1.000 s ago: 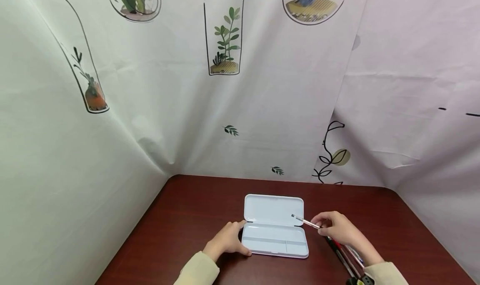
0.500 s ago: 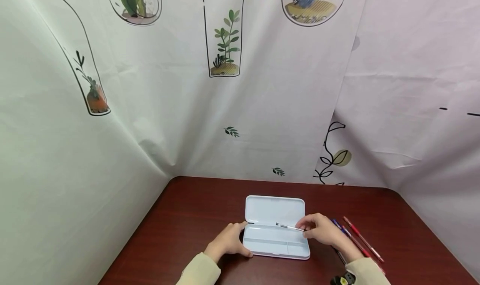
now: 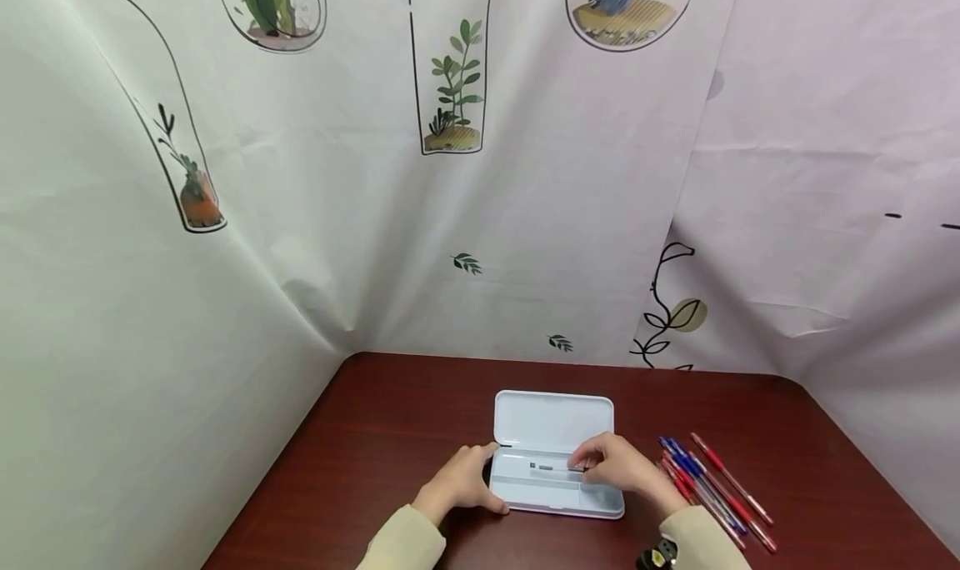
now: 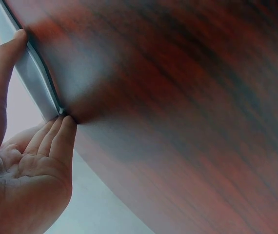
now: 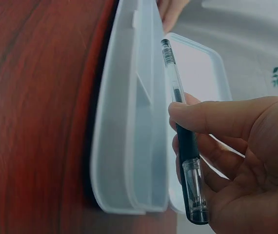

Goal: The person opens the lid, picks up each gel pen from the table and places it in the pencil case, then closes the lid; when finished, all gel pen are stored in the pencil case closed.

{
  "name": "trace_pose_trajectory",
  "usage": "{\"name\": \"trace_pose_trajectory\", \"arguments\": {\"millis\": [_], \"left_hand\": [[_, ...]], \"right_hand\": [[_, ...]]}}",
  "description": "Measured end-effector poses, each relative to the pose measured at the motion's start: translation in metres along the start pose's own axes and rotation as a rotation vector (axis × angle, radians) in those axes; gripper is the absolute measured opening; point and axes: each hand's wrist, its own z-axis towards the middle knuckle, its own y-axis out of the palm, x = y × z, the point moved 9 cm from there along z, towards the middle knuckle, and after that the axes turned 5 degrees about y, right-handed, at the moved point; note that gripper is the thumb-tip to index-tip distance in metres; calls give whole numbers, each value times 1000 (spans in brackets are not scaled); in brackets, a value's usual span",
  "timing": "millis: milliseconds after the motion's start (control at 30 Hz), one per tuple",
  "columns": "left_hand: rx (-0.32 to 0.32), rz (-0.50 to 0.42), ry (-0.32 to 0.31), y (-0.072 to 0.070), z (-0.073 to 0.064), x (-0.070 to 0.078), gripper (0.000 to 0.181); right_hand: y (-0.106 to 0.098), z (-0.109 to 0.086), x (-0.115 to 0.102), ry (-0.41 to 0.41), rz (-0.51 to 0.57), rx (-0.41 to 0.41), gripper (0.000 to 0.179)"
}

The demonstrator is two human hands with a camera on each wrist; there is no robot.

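A white pencil case [image 3: 551, 513] lies opened flat on the table, its lid [image 3: 551, 416] tipped back. My left hand [image 3: 461, 477] holds the case's left end, thumb at the front edge and fingers at the back. In the left wrist view, the fingers touch a corner of the case [image 4: 34, 73]. Over the back long compartment, my right hand [image 3: 615, 462] pinches a clear pen with a black grip [image 5: 187, 140] between thumb and fingers. The pen lies lengthwise along the case, its end pointing left. No other pens show inside the case.
Several red and blue pens [image 3: 732, 478] lie in a loose bunch on the dark red table [image 3: 390, 420], right of the case. A white printed cloth [image 3: 360, 245] hangs behind and beside the table.
My right hand has carried the pen leftward from beside the case to over its back compartment, uncovering the bunch of pens. My left hand has kept its hold on the case.
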Motion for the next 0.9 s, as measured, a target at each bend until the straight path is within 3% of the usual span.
{"name": "trace_pose_trajectory", "arguments": {"millis": [100,567,900], "left_hand": [[0,-2,1,3,1,-2,90],[12,13,17,3,3,-4,87],[10,11,18,3,3,-4,88]], "right_hand": [[7,3,1,-5,45,-16,21],[22,17,-4,1,57,2,20],[11,9,-7,-10,21,37,23]]}}
